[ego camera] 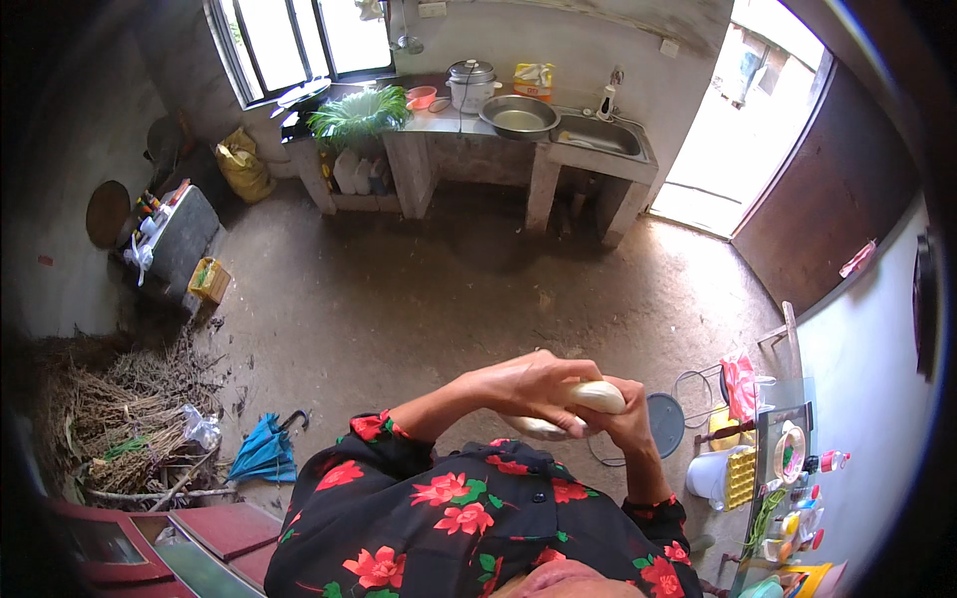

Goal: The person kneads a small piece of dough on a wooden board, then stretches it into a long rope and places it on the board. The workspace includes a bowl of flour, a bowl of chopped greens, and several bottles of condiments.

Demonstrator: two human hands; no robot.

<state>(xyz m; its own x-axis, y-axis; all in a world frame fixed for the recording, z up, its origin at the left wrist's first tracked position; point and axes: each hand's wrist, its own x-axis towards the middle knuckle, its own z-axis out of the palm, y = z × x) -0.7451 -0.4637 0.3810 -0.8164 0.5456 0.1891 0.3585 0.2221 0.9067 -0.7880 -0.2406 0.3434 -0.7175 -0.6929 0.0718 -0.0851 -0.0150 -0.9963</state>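
Both of my hands are raised together before my chest, over the floor. My left hand (527, 383) is closed around a pale, smooth, elongated vegetable (599, 397), with its rounded end showing past the fingers. A second pale length (546, 428) shows below the left palm; I cannot tell whether it is a separate piece or part of the same one. From the other side, my right hand (626, 420) grips the pale vegetable, its fingers close to the left ones. The fingers hide much of it.
Ahead is a counter with leafy greens (359, 116), a rice cooker (472, 86), a metal basin (519, 117) and a sink (602, 137). A blue umbrella (265, 451) and brushwood (127, 418) lie left. At right are a white bucket (706, 478) and a cluttered glass-topped table (777, 441).
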